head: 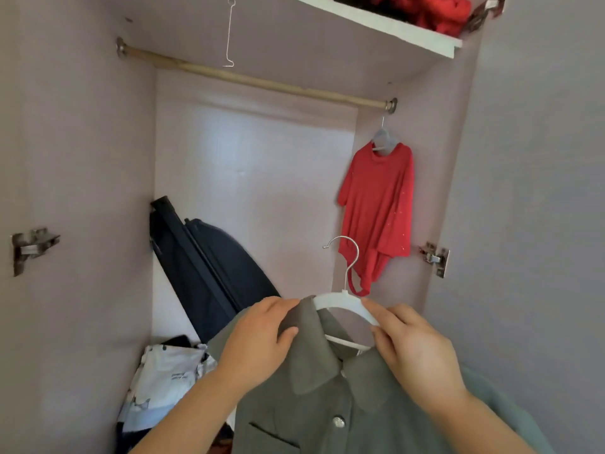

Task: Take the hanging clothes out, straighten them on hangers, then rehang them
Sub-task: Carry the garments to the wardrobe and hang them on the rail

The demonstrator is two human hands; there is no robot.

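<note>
A grey-green collared jacket (327, 398) with a metal button sits on a white hanger (340, 298) with a metal hook, held low in front of the open wardrobe. My left hand (258, 339) pinches the jacket's left shoulder fabric at the hanger's end. My right hand (412, 345) grips the hanger's right arm above the collar. A red top (376, 208) hangs on a grey hanger at the right end of the wooden rail (255, 80). The rest of the rail is bare.
A thin wire hook (229, 34) dangles from above near the rail's left part. A dark suitcase (209, 267) leans in the wardrobe's left corner, with folded pale fabric (167, 378) below it. Red and black clothes (425, 11) lie on the upper shelf (386, 27).
</note>
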